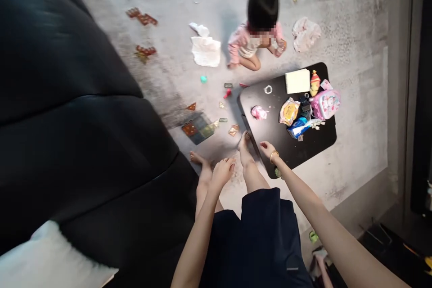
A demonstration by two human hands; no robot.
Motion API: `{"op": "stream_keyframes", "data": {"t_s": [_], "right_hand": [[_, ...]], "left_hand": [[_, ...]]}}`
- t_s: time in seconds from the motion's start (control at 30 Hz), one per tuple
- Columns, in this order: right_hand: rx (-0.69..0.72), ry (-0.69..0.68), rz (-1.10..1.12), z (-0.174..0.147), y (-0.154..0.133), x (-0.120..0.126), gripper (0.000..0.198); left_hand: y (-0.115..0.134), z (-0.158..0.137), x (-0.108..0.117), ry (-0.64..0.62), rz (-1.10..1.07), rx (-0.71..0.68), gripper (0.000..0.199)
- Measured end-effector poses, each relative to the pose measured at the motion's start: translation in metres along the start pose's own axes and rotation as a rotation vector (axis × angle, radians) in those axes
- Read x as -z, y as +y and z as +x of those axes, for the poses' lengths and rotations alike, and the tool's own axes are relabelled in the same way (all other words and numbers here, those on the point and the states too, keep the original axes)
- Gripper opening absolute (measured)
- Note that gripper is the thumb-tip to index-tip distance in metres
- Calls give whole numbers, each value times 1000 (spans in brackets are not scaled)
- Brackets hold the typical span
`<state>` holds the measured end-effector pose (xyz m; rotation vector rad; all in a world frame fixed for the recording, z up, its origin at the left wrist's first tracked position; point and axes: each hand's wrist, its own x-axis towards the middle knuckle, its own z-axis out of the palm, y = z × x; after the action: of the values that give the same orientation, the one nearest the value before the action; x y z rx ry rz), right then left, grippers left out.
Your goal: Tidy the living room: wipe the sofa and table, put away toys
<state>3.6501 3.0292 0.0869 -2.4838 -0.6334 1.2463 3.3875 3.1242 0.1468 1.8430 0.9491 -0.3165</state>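
My left hand (224,172) hangs above my knees with its fingers loosely bent, and nothing shows in it. Over the near edge of the dark low table (270,132), my right hand (268,149) has its fingers loosely curled, with nothing visible in them and a gold-coloured bangle (274,156) at the wrist. A green round thing (278,173) sits by the table's corner, just below that wrist. The nearest thing further up the tabletop is a crumpled pink item (259,112). Left of my feet lies a sheet of coloured translucent tiles (197,128).
Another person (253,45) sits on the floor beyond the table. The tabletop bears a spiral notebook (297,81), a yellow packet (289,111), a blue packet (298,128) and a pink case (326,103). White cloth (205,51) and loose tiles (191,106) lie about; a black sofa (101,162) stands left.
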Motion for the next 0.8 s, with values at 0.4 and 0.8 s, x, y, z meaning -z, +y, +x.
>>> {"op": "stream_keyframes", "data": {"t_s": [0.4, 0.8], "right_hand": [[-278, 408, 253, 170, 157, 168, 38], [-27, 297, 58, 289, 145, 168, 23]], "left_hand": [[156, 200, -76, -172, 264, -162, 34], [176, 261, -156, -160, -52, -20, 34]]}}
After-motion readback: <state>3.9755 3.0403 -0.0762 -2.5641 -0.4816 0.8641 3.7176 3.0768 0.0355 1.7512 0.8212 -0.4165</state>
